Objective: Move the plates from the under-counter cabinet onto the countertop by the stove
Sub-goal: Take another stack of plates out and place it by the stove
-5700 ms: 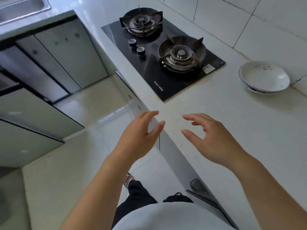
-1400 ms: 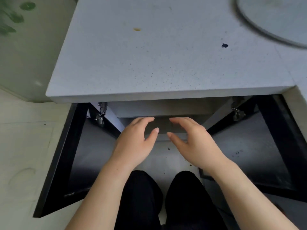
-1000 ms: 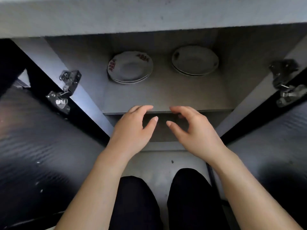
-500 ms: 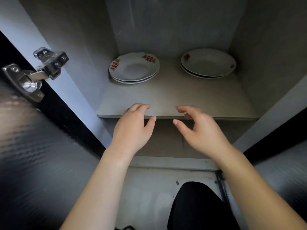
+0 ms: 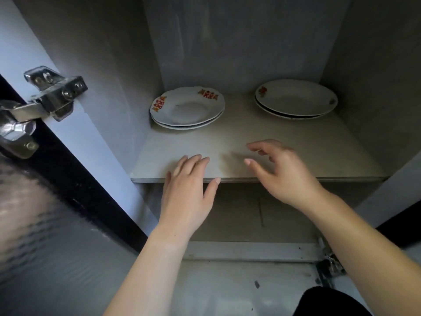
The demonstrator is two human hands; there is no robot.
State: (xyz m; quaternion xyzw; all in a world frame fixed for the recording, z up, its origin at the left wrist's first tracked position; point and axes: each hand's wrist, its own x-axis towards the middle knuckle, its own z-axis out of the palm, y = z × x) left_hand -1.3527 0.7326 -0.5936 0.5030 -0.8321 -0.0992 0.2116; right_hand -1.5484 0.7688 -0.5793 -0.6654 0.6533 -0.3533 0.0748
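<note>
With both the left hand [image 5: 186,190] and right hand [image 5: 287,176] spread empty over the shelf's [image 5: 284,147] front edge, the two plate stacks [image 5: 188,108] [image 5: 296,99] at its back corners could be tipped if only one rim is caught.

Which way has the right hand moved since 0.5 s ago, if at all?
Yes, forward. The right hand had its fingers at the shelf front edge; now they reach past it over the shelf, toward the right plate stack.
</note>
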